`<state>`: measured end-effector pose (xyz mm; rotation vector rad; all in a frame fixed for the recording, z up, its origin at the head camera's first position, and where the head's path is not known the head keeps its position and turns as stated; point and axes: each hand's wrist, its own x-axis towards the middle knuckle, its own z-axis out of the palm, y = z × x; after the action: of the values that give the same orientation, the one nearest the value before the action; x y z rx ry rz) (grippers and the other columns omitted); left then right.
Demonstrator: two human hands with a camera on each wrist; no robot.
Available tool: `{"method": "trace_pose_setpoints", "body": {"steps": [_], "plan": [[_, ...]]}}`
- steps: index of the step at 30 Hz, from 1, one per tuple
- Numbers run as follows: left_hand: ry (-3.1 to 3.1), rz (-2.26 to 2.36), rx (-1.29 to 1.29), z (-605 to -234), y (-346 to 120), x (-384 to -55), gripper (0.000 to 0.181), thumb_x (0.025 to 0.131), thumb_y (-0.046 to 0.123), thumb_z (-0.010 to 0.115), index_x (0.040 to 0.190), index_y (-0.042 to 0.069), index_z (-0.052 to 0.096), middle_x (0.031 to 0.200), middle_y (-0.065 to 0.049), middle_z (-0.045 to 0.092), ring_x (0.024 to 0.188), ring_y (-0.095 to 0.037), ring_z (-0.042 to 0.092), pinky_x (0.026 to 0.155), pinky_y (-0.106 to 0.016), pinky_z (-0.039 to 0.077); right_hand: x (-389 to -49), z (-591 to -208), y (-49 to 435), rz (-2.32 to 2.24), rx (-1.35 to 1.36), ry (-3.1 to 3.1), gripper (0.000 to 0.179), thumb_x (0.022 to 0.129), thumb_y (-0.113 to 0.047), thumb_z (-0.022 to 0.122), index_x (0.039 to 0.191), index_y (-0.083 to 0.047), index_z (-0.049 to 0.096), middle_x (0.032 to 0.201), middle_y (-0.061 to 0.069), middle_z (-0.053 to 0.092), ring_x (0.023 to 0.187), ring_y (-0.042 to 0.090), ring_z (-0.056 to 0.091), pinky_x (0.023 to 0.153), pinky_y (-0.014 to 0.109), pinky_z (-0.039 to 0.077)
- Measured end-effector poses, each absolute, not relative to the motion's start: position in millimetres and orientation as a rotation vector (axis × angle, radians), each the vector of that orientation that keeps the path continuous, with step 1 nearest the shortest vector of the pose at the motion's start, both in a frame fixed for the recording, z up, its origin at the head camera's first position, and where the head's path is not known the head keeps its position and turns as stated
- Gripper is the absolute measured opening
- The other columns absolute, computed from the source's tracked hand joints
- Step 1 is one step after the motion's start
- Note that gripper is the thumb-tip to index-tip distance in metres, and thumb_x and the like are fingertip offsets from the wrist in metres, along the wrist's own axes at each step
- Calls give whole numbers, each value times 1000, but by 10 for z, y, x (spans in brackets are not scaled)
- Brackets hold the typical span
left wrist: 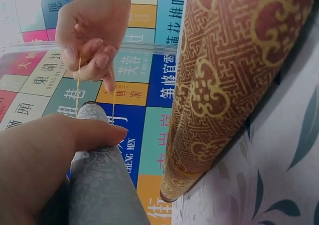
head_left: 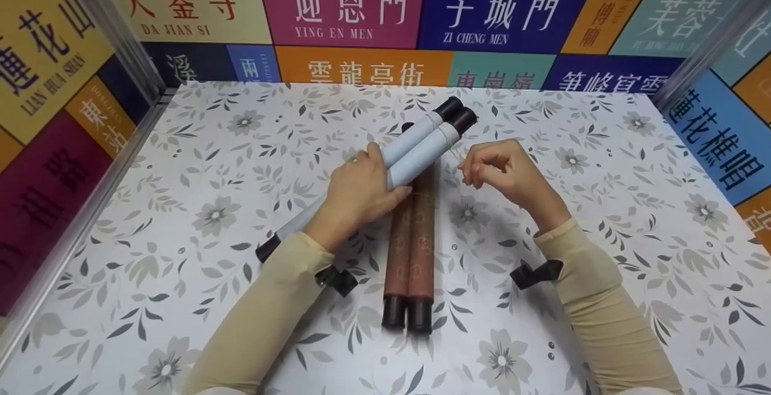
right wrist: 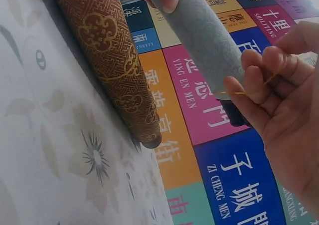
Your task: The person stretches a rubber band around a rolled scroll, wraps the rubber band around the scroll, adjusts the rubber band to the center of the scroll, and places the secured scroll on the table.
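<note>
Above brown, gold-patterned cylindrical rolls (head_left: 420, 244), our left hand (head_left: 359, 184) grips pale-blue, dark-capped cylindrical rolls (head_left: 423, 150), probably light, stiff, best held mid-length, our right hand (head_left: 503, 171) holding thin yellow cord (right wrist: 238, 93).

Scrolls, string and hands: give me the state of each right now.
Pale scroll: rolled up, slanting across the brown scroll
Brown scroll: rolled up, lying on the table
Left hand: gripping the pale scroll
String: straight between pale scroll and fingers
Right hand: fingers curled, holding the string
</note>
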<state>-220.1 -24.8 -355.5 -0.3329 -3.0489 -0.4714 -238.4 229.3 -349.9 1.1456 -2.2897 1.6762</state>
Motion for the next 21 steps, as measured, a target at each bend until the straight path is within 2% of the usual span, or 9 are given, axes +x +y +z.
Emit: {"method": "trace_pose_setpoints", "body": {"steps": [4,8,12,15,18,21], "plan": [[-3035,-464,-320,-3557,-241,-2196,76,83,60,67,123,-1,42,107,-19,63,94,-34,66,78,-48,58,-2383,-3514,2274,1720,1146,-2299,27,81,8,46,56,1,50,69,9,60,67,17,56,63,22,47],[-3033,-472,-306,-3566,-237,-2191,76,83,59,67,123,-1,43,108,-20,63,95,-35,67,80,-49,57,-2378,-3520,2244,1722,1102,-2457,25,85,9,46,61,3,53,77,9,61,74,16,57,66,21,49],[-3038,-480,-286,-3564,-233,-2193,75,83,59,66,122,-1,43,107,-20,63,94,-35,66,79,-49,57,-2398,-3529,2267,1789,955,-2645,24,90,6,43,82,8,65,85,5,67,73,13,63,70,25,58],[-3029,-480,-284,-3561,-228,-2193,75,83,60,66,121,0,44,106,-20,63,93,-35,67,79,-49,57,-2427,-3554,2306,1787,870,-2768,24,94,5,47,99,6,70,90,3,69,66,11,64,67,30,60],[-3020,-476,-289,-3569,-224,-2193,74,83,60,66,121,0,45,106,-19,63,93,-35,67,79,-49,57,-2453,-3597,2320,1711,862,-2858,17,95,-3,60,105,1,72,85,3,70,60,10,63,62,33,60],[-3020,-475,-280,-3580,-219,-2192,73,83,60,66,120,0,45,106,-19,63,94,-34,66,80,-48,57,-2465,-3637,2301,1666,854,-2910,20,92,-15,69,96,4,74,69,0,66,52,8,58,55,31,56]]}}
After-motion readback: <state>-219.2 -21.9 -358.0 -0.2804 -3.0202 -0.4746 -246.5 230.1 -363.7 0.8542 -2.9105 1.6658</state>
